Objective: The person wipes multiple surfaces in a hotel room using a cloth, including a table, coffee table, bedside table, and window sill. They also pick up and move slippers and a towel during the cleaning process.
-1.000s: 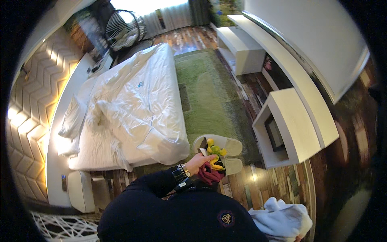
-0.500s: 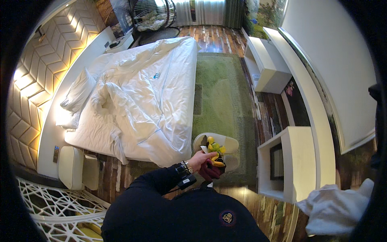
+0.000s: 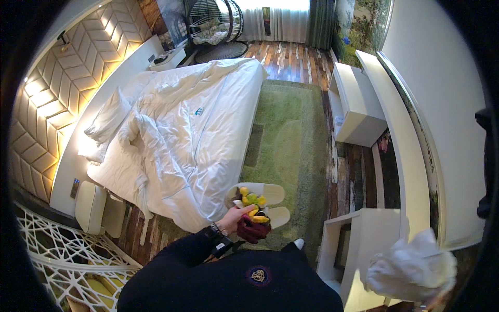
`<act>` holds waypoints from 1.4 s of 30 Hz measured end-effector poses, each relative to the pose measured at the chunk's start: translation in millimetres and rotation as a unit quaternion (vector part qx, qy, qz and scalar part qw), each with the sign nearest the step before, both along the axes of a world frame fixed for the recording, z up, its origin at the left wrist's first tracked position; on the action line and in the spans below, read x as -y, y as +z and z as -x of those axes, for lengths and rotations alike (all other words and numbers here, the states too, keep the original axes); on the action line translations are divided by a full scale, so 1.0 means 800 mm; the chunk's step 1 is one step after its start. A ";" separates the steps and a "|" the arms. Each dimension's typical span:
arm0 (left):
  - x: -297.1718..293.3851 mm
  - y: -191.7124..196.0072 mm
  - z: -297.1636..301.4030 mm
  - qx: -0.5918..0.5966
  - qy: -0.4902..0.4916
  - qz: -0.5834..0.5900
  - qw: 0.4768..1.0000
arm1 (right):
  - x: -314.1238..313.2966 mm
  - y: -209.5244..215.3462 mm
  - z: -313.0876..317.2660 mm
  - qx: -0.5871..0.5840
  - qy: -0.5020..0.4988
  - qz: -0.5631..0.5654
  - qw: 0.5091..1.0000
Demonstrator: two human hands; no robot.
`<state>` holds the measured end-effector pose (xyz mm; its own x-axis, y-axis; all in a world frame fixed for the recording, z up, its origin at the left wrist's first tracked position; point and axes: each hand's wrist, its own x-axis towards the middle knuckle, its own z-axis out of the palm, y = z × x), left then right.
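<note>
A bundle of small things, yellow, green and dark red (image 3: pixel 253 216), sat in the left hand (image 3: pixel 236 217), whose fingers were curled closed around it in front of the chest. What the pieces were, I could not tell at that size. Just beyond the hand a pair of white slippers (image 3: pixel 265 200) lay on the green rug (image 3: pixel 291 135), close to the corner of the bed (image 3: pixel 197 140) with its rumpled white duvet. At the lower right a crumpled white cloth (image 3: pixel 410 268) was held up beside a white cabinet (image 3: pixel 364 244); the right hand gripping it was hidden.
</note>
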<state>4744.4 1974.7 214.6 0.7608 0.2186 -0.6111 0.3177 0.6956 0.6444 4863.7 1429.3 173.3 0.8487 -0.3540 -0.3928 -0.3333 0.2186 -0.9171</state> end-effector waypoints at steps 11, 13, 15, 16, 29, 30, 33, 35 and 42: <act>-0.026 0.048 -0.147 -0.005 0.184 -0.066 0.981 | 0.050 -0.033 -0.242 -0.057 0.004 0.079 0.995; -0.045 0.042 -0.179 -0.055 0.148 -0.042 0.987 | 0.050 -0.045 -0.274 -0.069 -0.005 0.105 0.992; -0.065 0.023 -0.225 -0.026 0.157 -0.051 0.986 | 0.044 -0.055 -0.303 -0.084 -0.018 0.134 0.987; -0.078 0.009 -0.255 -0.048 0.175 -0.037 0.983 | 0.040 -0.058 -0.317 -0.092 -0.026 0.149 0.984; -0.239 0.017 -0.639 0.012 0.103 -0.026 0.994 | -0.039 -0.196 -0.449 -0.233 0.315 0.625 0.675; -0.254 0.020 -0.666 0.016 0.088 -0.039 0.995 | -0.054 -0.211 -0.461 -0.199 0.377 0.667 0.611; -0.293 0.022 -0.740 0.046 0.062 -0.005 0.997 | -0.135 -0.243 -0.541 -0.060 0.458 0.724 0.512; -0.317 0.017 -0.795 0.039 0.083 0.010 0.996 | -0.215 -0.250 -0.646 -0.148 0.287 0.341 0.883; -0.414 0.015 -0.959 -0.029 0.201 0.030 0.979 | -0.502 -0.220 -1.023 -0.159 0.351 0.117 0.915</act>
<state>5511.4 2305.8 226.8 0.5842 0.4555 -0.6717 0.0449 0.8082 0.5871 5681.9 1831.0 -2.8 0.7552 0.1291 -0.6426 -0.5744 -0.3418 -0.7437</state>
